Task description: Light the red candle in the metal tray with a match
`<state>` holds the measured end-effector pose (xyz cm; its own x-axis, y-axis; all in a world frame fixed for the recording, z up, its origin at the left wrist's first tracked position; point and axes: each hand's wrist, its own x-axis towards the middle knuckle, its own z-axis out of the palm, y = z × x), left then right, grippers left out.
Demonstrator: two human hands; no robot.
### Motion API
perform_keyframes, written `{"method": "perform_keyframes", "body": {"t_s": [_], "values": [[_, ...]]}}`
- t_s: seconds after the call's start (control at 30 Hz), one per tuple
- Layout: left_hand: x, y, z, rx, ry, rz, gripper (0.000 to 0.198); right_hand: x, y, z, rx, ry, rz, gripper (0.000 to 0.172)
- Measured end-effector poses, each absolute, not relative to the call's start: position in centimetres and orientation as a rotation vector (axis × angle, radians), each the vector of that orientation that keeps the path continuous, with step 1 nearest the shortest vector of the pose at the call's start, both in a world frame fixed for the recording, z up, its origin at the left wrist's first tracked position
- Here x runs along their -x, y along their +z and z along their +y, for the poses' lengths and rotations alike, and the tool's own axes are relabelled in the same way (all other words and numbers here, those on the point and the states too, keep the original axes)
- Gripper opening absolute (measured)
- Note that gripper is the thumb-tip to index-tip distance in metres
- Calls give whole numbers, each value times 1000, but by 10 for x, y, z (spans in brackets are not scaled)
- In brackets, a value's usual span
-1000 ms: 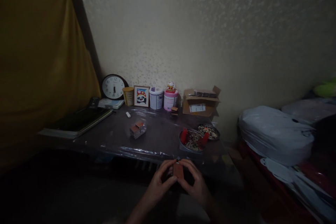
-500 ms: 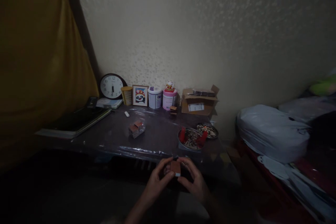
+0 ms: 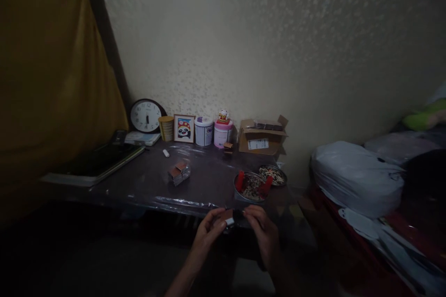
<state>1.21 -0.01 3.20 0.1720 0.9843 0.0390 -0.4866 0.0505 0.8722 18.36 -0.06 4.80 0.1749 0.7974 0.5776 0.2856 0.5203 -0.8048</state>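
2 hands meet at the worktop [image 3: 146,181] edge: left hand [image 3: 206,236] and right hand [image 3: 262,231] both pinch 1 small matchbox [image 3: 228,217].

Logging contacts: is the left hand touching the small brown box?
Touching: head view shows left hand fingers pinching the small brown box.

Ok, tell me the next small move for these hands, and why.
Probably slide the matchbox tray further out. The left hand pinches the small box at the table edge, the right hand holds its other end, and a pale end already shows. The round tin of matchsticks sits just beyond.
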Motion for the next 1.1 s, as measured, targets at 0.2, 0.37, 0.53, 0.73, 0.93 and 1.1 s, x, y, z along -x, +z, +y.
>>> {"method": "perform_keyframes", "body": {"t_s": [0.2,0.37,0.53,0.73,0.93,1.1], "values": [[-20,31,0,-879,1282,688,32,-174,51,-4,989,185,-1496,12],[-25,34,-1,-835,1300,672,26,-168,48,-6,979,153,-1559,13],[-25,37,-1,-776,1333,643,19,-166,52,-8,993,169,-1565,10],[-25,38,0,-776,1381,685,19,-165,48,-6,977,47,-1590,13],[-26,40,0,-741,1388,686,19,-167,60,-6,1022,-83,-1595,12],[-27,46,-1,-694,1400,670,19,-164,71,-12,989,-99,-1656,17]]}}
